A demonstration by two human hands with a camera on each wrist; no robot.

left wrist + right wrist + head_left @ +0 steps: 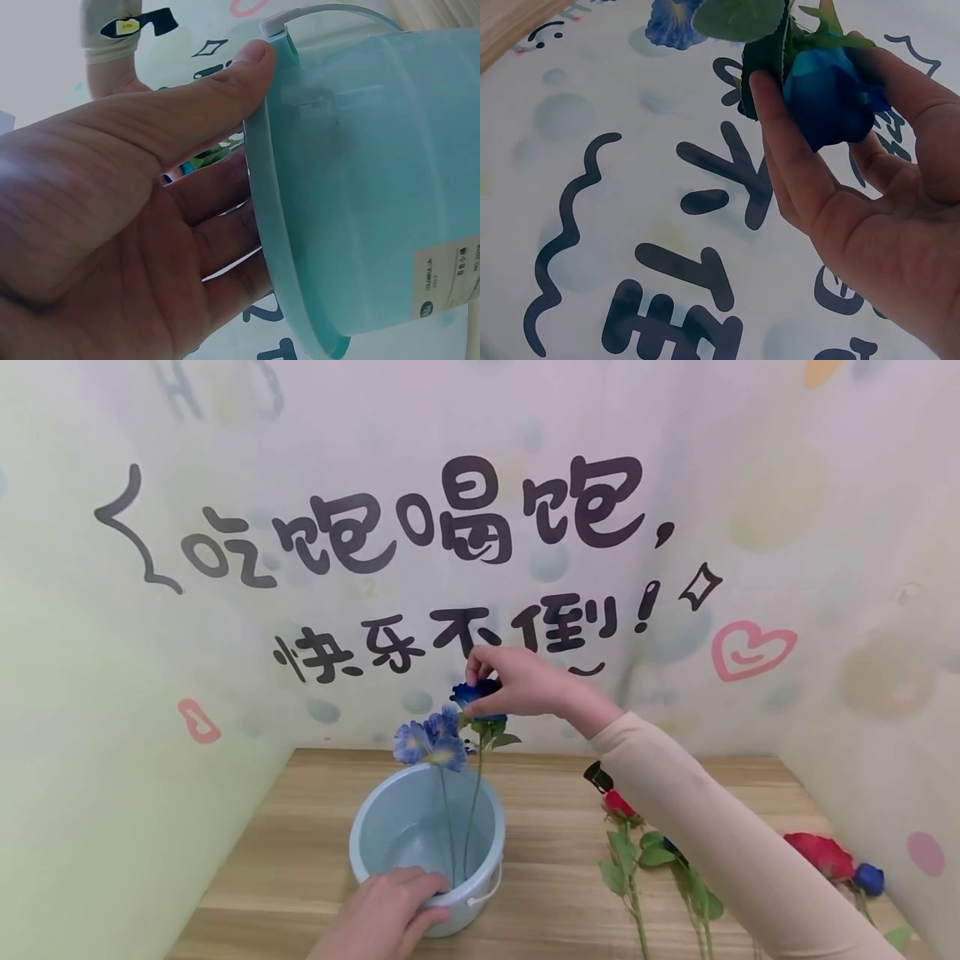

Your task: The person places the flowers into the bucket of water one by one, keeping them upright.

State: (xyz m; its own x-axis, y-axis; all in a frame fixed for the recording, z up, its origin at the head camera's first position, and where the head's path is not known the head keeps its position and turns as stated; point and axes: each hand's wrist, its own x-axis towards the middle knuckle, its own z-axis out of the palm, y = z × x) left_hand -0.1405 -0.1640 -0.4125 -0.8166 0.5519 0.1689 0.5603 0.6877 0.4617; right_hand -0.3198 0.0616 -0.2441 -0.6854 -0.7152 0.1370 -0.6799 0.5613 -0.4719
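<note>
A light blue bucket [360,852] stands on the wooden table, a white handle hanging at its side. My left hand [390,910] grips its near rim, thumb outside and fingers inside, as the left wrist view shows. Over the bucket, my right hand [521,683] holds a blue rose [825,97] by its bloom, fingers and thumb around the petals. The rose's long stem [474,802] reaches down into the bucket. Beside it leans a blue-violet flower [431,743], an iris by its look, with its stem in the bucket too.
To the right on the table [547,893] lie a red rose [621,806] with leafy stems, another red flower [821,856] and a small blue bloom [870,878]. My right forearm partly covers them. A wall covering [525,410] with large black lettering closes off the back.
</note>
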